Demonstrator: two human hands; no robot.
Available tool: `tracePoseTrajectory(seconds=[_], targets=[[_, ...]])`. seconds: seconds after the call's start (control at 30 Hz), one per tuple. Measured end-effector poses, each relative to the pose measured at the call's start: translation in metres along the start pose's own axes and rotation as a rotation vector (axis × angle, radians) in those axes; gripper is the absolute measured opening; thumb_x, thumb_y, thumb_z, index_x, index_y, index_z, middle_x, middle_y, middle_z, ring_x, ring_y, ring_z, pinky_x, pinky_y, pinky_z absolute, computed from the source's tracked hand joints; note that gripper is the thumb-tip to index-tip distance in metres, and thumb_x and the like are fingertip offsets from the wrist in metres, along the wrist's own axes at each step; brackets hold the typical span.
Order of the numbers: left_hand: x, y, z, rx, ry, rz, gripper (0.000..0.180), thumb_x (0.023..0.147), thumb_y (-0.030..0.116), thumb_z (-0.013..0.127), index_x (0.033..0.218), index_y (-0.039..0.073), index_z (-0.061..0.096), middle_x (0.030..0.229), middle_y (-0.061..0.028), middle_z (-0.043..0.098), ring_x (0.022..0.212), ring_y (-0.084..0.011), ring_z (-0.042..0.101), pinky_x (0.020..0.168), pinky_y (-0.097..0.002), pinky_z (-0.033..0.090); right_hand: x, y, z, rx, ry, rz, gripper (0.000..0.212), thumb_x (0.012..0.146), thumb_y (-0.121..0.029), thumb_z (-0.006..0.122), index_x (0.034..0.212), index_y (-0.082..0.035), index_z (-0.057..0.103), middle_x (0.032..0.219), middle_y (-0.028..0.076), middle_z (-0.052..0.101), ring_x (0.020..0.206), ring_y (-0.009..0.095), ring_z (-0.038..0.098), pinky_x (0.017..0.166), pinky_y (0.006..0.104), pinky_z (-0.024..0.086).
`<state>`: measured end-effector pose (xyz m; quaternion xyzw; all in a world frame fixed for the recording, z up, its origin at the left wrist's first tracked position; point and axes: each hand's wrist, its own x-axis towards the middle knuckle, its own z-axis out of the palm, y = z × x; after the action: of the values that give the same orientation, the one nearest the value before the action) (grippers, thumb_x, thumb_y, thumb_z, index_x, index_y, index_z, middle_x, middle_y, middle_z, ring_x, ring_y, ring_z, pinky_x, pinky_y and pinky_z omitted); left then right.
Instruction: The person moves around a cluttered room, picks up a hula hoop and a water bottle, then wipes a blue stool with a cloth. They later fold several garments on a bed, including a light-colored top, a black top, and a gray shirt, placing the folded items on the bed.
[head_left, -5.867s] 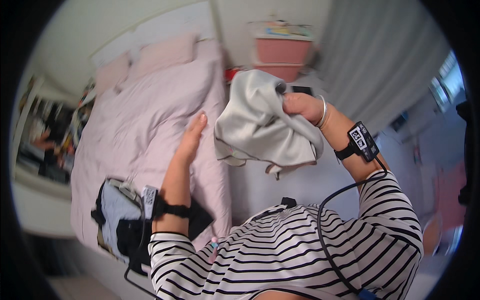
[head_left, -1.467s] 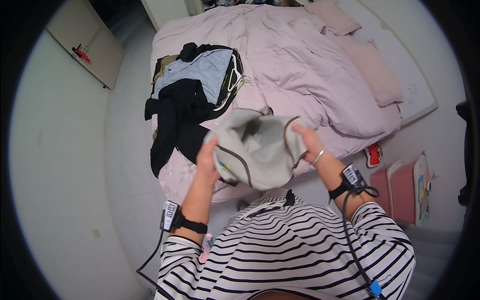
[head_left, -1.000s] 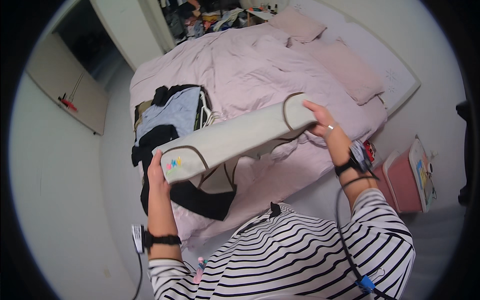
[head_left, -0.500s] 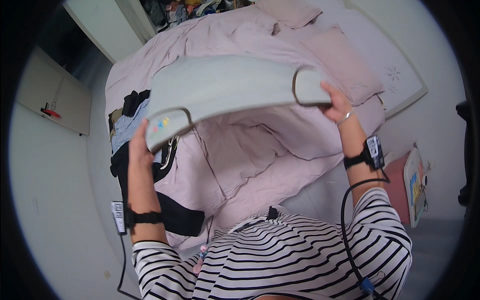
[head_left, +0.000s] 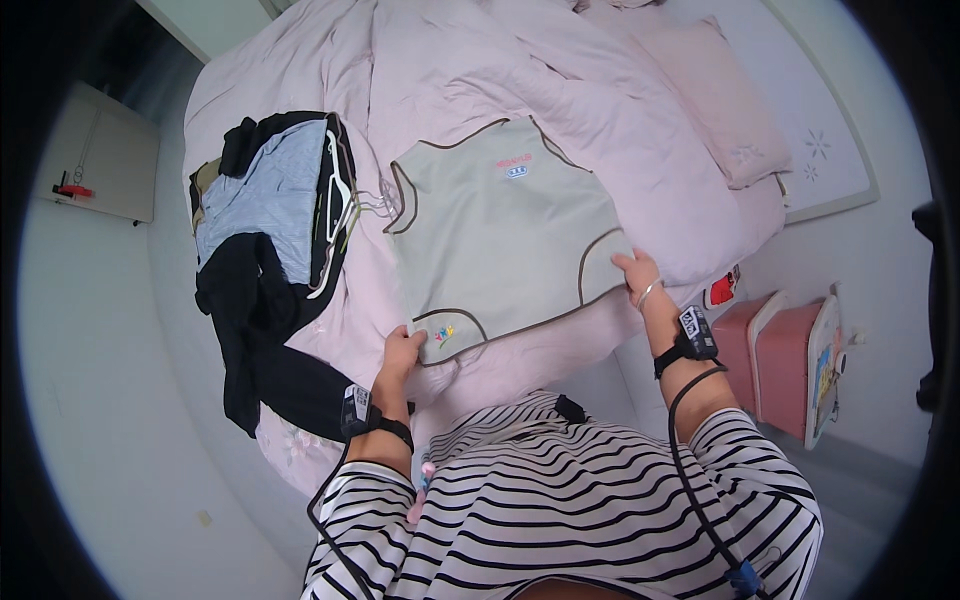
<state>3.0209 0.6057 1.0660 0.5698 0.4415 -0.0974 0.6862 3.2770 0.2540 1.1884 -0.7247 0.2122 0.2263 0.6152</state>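
Both hands — left hand (head_left: 402, 352) and right hand (head_left: 634, 272) — pinch the near corners of the pale grey-green brown-trimmed cloth garment (head_left: 495, 230) on the pink quilted bed (head_left: 640, 170) — best kept taut and flat.

- Heap of black and pale-blue clothes with white hangers (head_left: 270, 230), at the bed's left edge, spilling over its side.
- Pink rectangular pillow (head_left: 722, 95), near the bed's far right corner.
- Two pink plastic boxes (head_left: 790, 350) on the floor, right of the bed.
- White wall cabinet (head_left: 105, 152), far left.
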Motion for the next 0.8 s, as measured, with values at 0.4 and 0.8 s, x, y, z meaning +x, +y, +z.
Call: tracePoseTrajectory(seconds=[0.4,0.8], targets=[[0.003,-0.014,-0.019,-0.202,-0.187,-0.112,0.011,0.086,0.017,0.051,0.090,0.008,0.056,0.071,-0.0002,0.059,0.056,-0.0096,0.053,0.047,-0.0245,0.044,-0.136,0.030,0.275,-1.569,-1.005,-0.575,0.054,0.075,-0.024,0.060,0.124,-0.007,0.044,0.108,0.019,0.056,0.097,0.033,0.056,0.084,0.0391,0.044],[0.031,0.015,-0.030,-0.742,-0.119,-0.210,0.055,0.085,0.039,0.054,0.123,0.001,0.043,0.110,-0.0115,0.058,0.096,-0.0250,0.058,0.083,-0.0336,0.047,-0.010,0.081,0.176,-0.760,-0.117,-0.349,0.065,0.075,-0.034,0.062,0.123,0.005,0.043,0.114,0.024,0.052,0.106,0.031,0.053,0.090,0.0336,0.041]])
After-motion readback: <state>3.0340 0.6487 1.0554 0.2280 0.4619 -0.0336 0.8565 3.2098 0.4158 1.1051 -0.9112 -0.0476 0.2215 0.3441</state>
